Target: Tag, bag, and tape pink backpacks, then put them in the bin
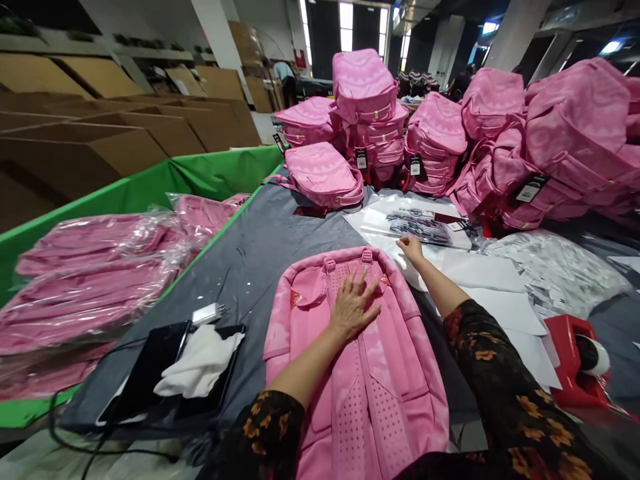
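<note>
A pink backpack (370,373) lies back side up on the grey table (250,253) in front of me, straps towards me. My left hand (353,303) rests flat on its upper back panel, fingers spread. My right hand (411,248) reaches past the backpack's top right corner and touches a stack of clear plastic bags (415,223) with printed inserts; its fingers are curled down and what they grip, if anything, is hidden.
Piles of pink backpacks (450,140) with black tags fill the far side. A green bin (150,190) at left holds bagged pink backpacks (85,280). White paper sheets (495,293), a red tape dispenser (575,363), a black tablet with a white cloth (195,363) lie nearby.
</note>
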`<state>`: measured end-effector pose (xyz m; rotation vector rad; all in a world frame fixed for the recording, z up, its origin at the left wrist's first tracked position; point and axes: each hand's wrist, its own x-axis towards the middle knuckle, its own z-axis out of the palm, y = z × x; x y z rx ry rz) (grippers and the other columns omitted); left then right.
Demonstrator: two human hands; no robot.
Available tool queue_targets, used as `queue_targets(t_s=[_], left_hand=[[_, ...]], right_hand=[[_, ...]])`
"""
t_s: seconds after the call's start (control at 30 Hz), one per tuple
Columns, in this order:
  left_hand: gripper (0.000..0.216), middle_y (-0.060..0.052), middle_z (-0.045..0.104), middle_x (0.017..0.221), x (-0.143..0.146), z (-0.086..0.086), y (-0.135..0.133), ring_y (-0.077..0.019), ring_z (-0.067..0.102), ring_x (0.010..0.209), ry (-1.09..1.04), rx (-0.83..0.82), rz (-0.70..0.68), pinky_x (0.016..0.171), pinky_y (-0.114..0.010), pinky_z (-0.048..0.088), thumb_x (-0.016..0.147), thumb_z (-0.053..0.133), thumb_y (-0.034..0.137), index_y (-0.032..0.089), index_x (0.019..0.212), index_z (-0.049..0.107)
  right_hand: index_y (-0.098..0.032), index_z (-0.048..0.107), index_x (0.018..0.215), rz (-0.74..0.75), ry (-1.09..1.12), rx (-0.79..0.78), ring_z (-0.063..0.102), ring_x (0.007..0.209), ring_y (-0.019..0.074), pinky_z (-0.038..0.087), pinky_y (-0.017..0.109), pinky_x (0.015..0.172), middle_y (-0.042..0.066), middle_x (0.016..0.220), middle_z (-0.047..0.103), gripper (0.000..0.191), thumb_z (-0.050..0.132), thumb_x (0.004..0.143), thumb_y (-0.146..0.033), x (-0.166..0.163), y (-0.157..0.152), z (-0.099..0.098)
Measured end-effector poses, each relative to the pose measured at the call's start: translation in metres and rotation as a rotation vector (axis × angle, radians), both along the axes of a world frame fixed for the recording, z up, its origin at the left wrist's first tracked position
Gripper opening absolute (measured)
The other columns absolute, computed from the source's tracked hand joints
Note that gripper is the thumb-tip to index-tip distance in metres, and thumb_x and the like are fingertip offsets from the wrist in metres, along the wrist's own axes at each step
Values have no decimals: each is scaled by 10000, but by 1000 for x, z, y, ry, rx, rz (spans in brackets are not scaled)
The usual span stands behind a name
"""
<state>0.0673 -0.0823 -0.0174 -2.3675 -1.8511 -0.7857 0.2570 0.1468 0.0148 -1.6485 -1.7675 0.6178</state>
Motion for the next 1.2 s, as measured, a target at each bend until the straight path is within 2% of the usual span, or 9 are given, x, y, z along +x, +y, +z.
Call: queue_targets(t_s=[0.13,0.27,0.43,0.53,0.7,0.87,1.03,1.13,1.2], left_hand=[[616,-81,539,1562,-6,-5,-1,-283,417,1506,9,-30,-163,1276,-504,271,971,580,390,259,1562,468],[651,-97,571,1529,-8,-4,-2,-283,460,1479,-58,-71,-162,1261,-503,311,946,607,375,232,1563,459],[520,-75,563,1540,-6,-3,1,-295,422,1503,-30,-118,-181,1257,-531,306,967,596,413,240,1457,584],[478,-48,543,1558,-4,-5,4,-307,407,1510,7,-126,-169,1240,-571,315,983,580,417,263,1435,611],[474,-44,543,1558,-1,-6,5,-298,407,1510,7,-87,-146,1230,-568,326,987,572,396,263,1441,608],[470,-49,538,1564,-1,-5,6,-296,419,1498,1,-88,-148,1216,-553,339,995,545,400,253,1438,606],[466,-50,555,1550,-1,-5,7,-292,404,1505,-1,-69,-142,1221,-533,330,981,559,381,260,1428,612],[460,-53,561,1545,0,-5,8,-287,407,1501,-8,-61,-146,1216,-525,340,971,569,362,263,1417,622],[450,-53,568,1538,0,-4,8,-279,431,1485,-17,-57,-150,1213,-520,348,964,576,350,274,1403,633]], right_hand=[[-195,639,716,14,-91,-76,641,847,184,478,272,784,37,827,710,186,803,717,-282,-11,17,-30],[-203,637,654,6,-151,-112,637,792,186,435,264,722,39,753,701,190,751,786,-280,-5,30,-39],[-183,648,671,-39,-185,-86,620,703,178,414,257,660,54,733,702,300,571,925,-323,6,49,-21],[-176,644,681,-20,-218,-75,605,667,176,405,256,645,61,714,689,282,574,925,-300,10,52,-6],[-179,670,922,-5,-261,67,624,921,223,433,289,806,124,992,725,345,369,1035,-306,12,51,20],[-196,669,783,158,-325,47,632,875,227,450,291,819,85,831,703,173,627,919,-293,13,41,30],[-171,694,779,184,-319,66,584,732,163,478,237,725,56,759,681,354,451,991,-317,23,33,45],[-176,672,720,188,-303,83,549,677,152,471,228,700,27,670,642,325,503,962,-312,24,30,60],[-181,641,724,180,-277,118,569,718,159,465,235,728,32,699,650,281,509,958,-264,23,31,75]])
